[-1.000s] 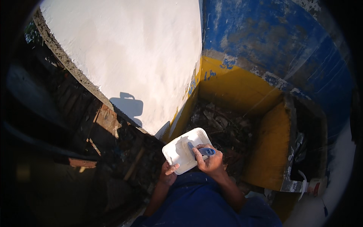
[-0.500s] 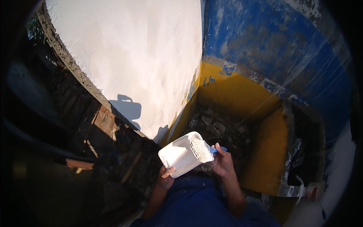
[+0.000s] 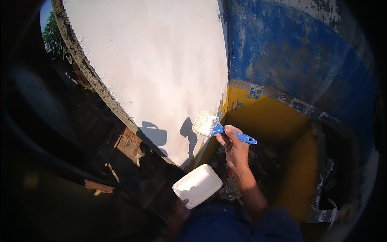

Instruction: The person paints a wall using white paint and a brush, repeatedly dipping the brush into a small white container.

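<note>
My right hand (image 3: 236,148) grips the blue handle of a wide paintbrush (image 3: 206,124), its pale bristles loaded with white paint and pointing left. The brush is raised in front of the lower right part of a white wall (image 3: 149,68); whether the bristles touch it I cannot tell. Low in the view, my left hand (image 3: 183,207), mostly in shadow, holds a white plastic tray (image 3: 198,186) by its near left corner. White paint coats the inside of the tray. Shadows of the brush and hand fall on the wall beside the bristles.
A blue wall (image 3: 282,52) with worn paint joins the white one at a corner, above a yellow band (image 3: 262,109). Debris (image 3: 229,187) lies at the corner's foot. A rough bare edge (image 3: 92,76) borders the white wall; wooden scraps (image 3: 131,147) lie below it.
My right hand has lifted the brush from over the tray up toward the white wall. The tray has shifted slightly lower and right in my left hand. The view has turned a little.
</note>
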A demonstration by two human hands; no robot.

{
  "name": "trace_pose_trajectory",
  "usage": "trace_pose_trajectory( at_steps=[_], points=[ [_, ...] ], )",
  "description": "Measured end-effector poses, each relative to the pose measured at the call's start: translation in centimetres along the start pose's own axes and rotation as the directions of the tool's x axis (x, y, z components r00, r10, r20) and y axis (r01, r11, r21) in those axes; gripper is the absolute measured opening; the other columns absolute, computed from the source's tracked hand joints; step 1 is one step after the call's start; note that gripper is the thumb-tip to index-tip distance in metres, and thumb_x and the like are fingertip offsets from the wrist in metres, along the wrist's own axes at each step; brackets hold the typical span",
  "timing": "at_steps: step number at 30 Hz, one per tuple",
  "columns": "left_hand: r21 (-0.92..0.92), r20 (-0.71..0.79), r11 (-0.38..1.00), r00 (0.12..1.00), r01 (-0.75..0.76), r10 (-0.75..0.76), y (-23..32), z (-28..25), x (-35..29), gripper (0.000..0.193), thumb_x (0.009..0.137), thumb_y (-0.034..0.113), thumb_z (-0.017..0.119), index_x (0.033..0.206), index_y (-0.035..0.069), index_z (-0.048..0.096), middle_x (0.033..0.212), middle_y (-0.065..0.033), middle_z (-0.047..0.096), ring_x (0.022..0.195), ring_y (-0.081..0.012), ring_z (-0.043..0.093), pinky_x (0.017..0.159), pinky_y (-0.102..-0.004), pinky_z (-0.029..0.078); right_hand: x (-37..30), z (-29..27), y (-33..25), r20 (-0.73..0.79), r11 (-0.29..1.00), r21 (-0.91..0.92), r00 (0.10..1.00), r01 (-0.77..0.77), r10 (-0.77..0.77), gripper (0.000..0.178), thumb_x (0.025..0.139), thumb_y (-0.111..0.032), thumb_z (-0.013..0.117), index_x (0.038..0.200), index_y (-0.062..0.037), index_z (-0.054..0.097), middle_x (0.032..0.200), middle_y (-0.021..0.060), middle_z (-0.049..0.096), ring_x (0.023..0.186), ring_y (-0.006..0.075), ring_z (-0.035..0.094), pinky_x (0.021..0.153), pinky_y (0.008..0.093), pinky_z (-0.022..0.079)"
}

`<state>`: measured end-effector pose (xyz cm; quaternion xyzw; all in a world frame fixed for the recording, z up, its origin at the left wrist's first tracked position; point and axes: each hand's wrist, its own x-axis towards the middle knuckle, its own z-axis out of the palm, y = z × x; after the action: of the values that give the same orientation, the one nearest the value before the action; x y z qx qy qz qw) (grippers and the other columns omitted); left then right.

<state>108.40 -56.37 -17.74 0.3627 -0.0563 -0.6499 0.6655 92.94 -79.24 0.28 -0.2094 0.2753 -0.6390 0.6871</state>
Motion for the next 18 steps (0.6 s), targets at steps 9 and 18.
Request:
trace_pose_trajectory(
  at_steps=[9, 18],
  points=[
    [-0.046, -0.115, 0.983, 0.979, -0.176, 0.17, -0.3, -2.1, -3.6, 0.067, 0.075, 0.004, 0.059, 0.135, 0.004, 0.027, 0.129, -0.0152, 0.044, 0.121, -0.0326, 0.041, 0.102, -0.0508, 0.034, 5.1, 15.0, -6.2, 0.383, 0.953, 0.09, 0.873, 0.291, -0.302, 0.03, 0.079, -0.004, 0.068, 0.102, 0.0056, 0.052, 0.093, 0.0174, 0.061, 0.081, 0.0229, 0.066, 0.076, 0.027, 0.056],
    [-0.119, -0.206, 0.968, 0.959, -0.222, 0.194, 0.3, -2.3, -4.2, 0.065, 0.078, 0.007, 0.059, 0.135, 0.005, 0.027, 0.129, -0.0155, 0.045, 0.121, -0.0339, 0.041, 0.103, -0.0507, 0.032, 5.5, 19.0, -7.5, 0.449, 0.907, 0.006, 0.809, 0.421, -0.378, 0.028, 0.078, -0.008, 0.07, 0.095, 0.0082, 0.055, 0.093, 0.018, 0.06, 0.08, 0.0206, 0.065, 0.076, 0.027, 0.056]
  ],
)
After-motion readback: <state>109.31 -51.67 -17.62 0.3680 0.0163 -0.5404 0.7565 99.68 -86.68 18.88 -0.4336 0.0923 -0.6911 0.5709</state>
